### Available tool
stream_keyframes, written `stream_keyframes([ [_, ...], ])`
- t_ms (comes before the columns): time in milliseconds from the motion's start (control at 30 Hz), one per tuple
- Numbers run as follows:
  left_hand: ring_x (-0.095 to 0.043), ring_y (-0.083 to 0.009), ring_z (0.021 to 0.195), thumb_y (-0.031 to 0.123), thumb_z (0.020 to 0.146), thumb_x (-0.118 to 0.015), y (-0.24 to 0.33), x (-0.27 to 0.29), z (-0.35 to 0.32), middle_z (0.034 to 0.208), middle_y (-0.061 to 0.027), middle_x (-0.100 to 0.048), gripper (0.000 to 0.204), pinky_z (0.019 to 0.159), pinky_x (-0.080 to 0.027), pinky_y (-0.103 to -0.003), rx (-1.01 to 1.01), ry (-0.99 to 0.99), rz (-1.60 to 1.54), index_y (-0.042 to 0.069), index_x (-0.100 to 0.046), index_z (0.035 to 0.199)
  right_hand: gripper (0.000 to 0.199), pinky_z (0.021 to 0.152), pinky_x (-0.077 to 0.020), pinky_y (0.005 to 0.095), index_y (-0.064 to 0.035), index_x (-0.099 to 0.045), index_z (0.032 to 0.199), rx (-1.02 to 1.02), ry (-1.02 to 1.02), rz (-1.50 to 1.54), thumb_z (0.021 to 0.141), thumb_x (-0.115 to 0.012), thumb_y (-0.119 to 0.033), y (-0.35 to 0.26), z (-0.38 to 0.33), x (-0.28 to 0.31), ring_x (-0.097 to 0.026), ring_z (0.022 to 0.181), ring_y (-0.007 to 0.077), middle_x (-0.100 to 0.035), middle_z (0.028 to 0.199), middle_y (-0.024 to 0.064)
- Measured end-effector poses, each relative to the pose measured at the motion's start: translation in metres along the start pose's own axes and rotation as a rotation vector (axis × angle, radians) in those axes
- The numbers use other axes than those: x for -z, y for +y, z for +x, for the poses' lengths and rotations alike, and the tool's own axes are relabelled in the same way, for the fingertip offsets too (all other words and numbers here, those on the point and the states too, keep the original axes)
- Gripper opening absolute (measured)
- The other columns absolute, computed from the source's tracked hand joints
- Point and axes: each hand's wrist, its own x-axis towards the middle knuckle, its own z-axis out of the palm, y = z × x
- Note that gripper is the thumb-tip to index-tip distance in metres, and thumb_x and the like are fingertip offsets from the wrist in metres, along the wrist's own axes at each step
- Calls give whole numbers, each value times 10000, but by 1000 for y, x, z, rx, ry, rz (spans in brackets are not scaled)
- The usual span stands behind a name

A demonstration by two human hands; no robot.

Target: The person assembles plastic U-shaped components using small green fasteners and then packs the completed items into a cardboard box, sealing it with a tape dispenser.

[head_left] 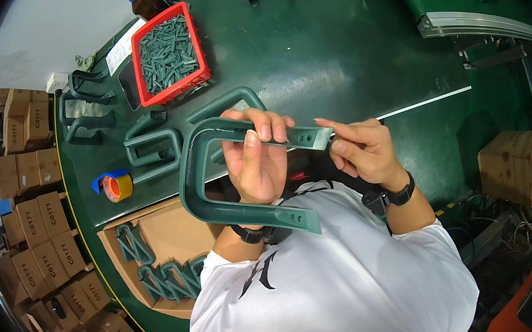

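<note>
My left hand (258, 163) is closed around the upper arm of a dark green U-shaped plastic handle (192, 174), its thumb and fingers wrapped over the bar. The handle's bend lies to the left, and both flat, pale-tipped ends point right, with small holes near each tip. At the upper end, my right hand (368, 154) has its index finger and thumb at the tip's edges, the other fingers curled in. Whether a small piece sits between those fingers is too small to tell. More green handles (153, 146) lie on the table just left of my hands.
A red bin (203, 55) of small green parts stands at the back left, beside a brown bottle (146, 4) with a blue cap. Tape rolls (117, 185) lie nearer. An open carton (175, 232) holds more handles. Metal-edged equipment (459, 22) is at the right.
</note>
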Motion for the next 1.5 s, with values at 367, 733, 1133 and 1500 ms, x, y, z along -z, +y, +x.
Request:
stream_keyframes([
  [367, -488, -182, 890, 125, 1032, -481, -4, 2, -1, 959, -36, -464, 298, 956, -423, -461, 9, 9, -3, 164, -421, 1321, 310, 398, -340, 227, 17, -660, 1268, -64, 72, 105, 999, -514, -34, 1, -2, -3, -433, 418, 49, -554, 560, 16],
  [733, -472, -167, 859, 152, 1042, -480, -4, 4, 0, 934, -24, -459, 279, 941, -421, -451, 9, -19, 0, 172, -419, 1313, 280, 397, -331, 207, 48, -659, 1207, -188, 142, 333, 1045, -495, -111, 6, -8, -10, -425, 425, 47, -550, 598, 13],
  [1133, -451, -149, 843, 170, 1061, -441, 4, 2, 1, 919, -2, -432, 257, 934, -393, -442, -99, -104, 182, 180, -410, 1316, 312, 613, -441, 276, 51, -626, 1273, 163, 206, -189, 997, -549, -72, 13, -1, -6, -531, 694, 127, -630, 822, 81],
  [1500, -454, -147, 837, 200, 1066, -451, 4, 1, 1, 912, -2, -431, 270, 920, -410, -434, -168, -145, 267, 187, -430, 1335, 298, 550, -460, 333, 74, -677, 1032, 505, 317, -647, 744, -708, 141, 25, 1, -19, -567, 632, 256, -630, 824, 129],
])
